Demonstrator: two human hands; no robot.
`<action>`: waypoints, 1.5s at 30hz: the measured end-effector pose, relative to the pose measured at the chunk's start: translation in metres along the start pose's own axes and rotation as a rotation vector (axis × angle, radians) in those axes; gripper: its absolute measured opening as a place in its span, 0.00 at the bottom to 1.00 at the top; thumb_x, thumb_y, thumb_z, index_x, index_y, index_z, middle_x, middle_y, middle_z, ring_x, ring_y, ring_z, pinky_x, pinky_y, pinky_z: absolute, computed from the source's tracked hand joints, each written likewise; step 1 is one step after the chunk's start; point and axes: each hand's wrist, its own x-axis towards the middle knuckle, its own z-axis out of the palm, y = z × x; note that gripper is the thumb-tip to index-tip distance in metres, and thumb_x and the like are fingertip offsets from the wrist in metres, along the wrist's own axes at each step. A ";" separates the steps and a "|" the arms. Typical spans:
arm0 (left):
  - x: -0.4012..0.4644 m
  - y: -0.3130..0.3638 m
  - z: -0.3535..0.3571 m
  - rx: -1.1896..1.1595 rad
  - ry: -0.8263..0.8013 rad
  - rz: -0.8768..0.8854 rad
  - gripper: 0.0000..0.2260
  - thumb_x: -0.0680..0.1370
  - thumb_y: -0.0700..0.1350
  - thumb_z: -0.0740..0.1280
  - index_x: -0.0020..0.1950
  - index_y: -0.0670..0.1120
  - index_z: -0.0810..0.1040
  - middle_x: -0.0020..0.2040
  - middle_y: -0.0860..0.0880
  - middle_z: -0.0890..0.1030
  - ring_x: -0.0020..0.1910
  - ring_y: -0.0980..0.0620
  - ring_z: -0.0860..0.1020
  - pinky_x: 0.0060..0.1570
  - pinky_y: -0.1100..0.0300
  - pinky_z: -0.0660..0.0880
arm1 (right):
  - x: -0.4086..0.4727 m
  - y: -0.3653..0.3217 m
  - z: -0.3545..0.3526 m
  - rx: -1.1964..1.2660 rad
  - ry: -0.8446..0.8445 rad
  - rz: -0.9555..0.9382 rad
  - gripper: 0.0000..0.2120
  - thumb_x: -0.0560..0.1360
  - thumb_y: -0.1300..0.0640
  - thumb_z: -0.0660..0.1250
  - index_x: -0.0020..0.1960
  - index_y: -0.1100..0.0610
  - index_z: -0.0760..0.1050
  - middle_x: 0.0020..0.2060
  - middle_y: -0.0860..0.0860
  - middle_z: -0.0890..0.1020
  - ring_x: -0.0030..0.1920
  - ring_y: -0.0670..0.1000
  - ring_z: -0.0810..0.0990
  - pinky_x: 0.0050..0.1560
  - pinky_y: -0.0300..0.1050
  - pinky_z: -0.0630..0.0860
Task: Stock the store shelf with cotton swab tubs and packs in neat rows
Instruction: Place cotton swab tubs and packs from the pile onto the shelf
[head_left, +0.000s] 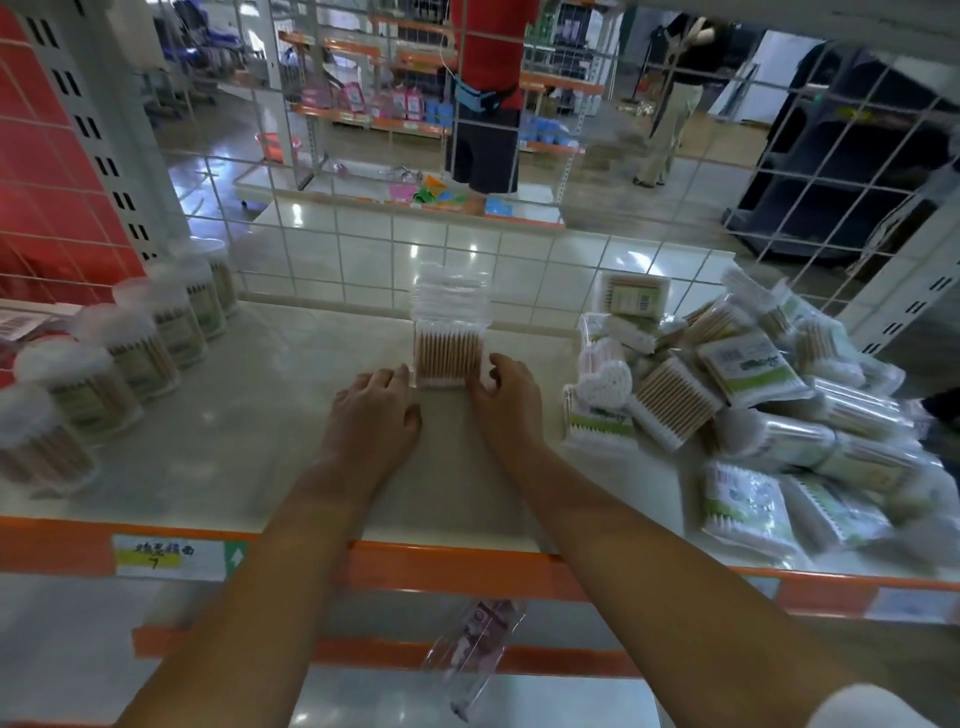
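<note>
Upright clear-plastic pack row of wooden cotton swabs (448, 332) flanked: left hand (375, 410) relaxed beside base, right hand (506, 395) pinching corner; row axis runs away.

The shelf (249, 395) is pale cream with an orange front edge (457, 564); a white label (166, 558) on that edge bears a yellow band and dark handwriting. The row of packs (449, 332) is clear plastic showing tan sticks with white cotton tips. The tubs (156, 332) are clear with white tops, tan sticks and pale green labels. The heap of packs (748, 395) is white, tan and green-labelled. The back grid (395, 244) is white wire. The side panel (47, 171) is red.
</note>
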 end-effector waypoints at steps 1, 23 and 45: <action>-0.001 0.001 -0.004 0.018 0.022 0.022 0.20 0.75 0.42 0.63 0.66 0.37 0.71 0.60 0.38 0.76 0.59 0.39 0.73 0.56 0.47 0.70 | -0.005 -0.002 -0.005 -0.024 -0.029 -0.031 0.18 0.75 0.60 0.63 0.64 0.63 0.71 0.58 0.60 0.76 0.58 0.57 0.73 0.57 0.44 0.68; -0.070 0.169 0.004 0.116 0.057 0.287 0.17 0.66 0.46 0.66 0.51 0.40 0.81 0.42 0.45 0.82 0.41 0.42 0.81 0.35 0.51 0.77 | -0.109 0.073 -0.158 -0.304 -0.171 -0.247 0.22 0.77 0.58 0.61 0.70 0.58 0.66 0.67 0.56 0.70 0.67 0.56 0.66 0.66 0.48 0.63; -0.024 0.297 0.038 -0.054 -0.038 0.518 0.19 0.78 0.46 0.58 0.69 0.43 0.68 0.64 0.45 0.73 0.64 0.45 0.68 0.59 0.52 0.67 | -0.098 0.185 -0.269 -0.339 0.439 -0.125 0.15 0.64 0.67 0.69 0.50 0.65 0.80 0.46 0.62 0.81 0.46 0.64 0.80 0.49 0.55 0.76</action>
